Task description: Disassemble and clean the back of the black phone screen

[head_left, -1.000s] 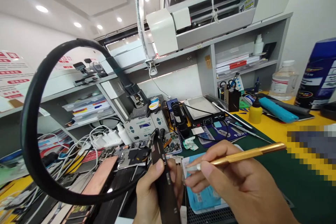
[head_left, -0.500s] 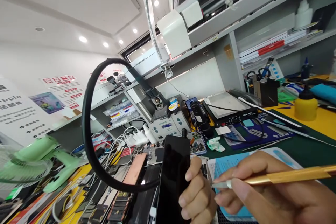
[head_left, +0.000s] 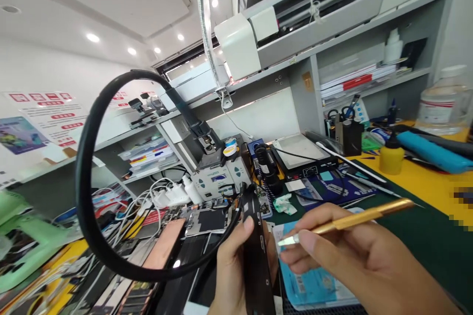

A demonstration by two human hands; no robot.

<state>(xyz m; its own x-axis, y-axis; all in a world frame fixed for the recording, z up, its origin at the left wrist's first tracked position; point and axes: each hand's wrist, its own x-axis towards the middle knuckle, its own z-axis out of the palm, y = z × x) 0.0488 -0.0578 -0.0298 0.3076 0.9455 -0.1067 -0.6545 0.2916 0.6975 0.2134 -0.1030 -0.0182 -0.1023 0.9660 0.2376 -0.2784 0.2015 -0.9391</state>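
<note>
My left hand (head_left: 232, 268) grips a black smartphone (head_left: 255, 256) at the lower middle, thumb on its near side and fingertips showing past the far side. The phone stands upright with a narrow edge toward me, so its screen is mostly out of sight. My right hand (head_left: 332, 251) is closed in a pen grip on a gold-handled hobby knife (head_left: 347, 221). Its pale, flat tip (head_left: 288, 240) points left at the phone and looks a little apart from it. Beneath both hands lies a light-blue pad (head_left: 318, 285).
A thick black hose (head_left: 83, 177) loops up from the grey heating station (head_left: 218, 182) and passes behind the phone. Phone parts (head_left: 162, 246) and cables crowd the left. A heating plate (head_left: 299, 155), crumpled tissue (head_left: 284, 204) and yellow bottle (head_left: 391, 157) stand to the right.
The phone has turned from its dark face to its narrow edge, and my left thumb now shows on it. My right hand has come left with the knife. The view has swung right.
</note>
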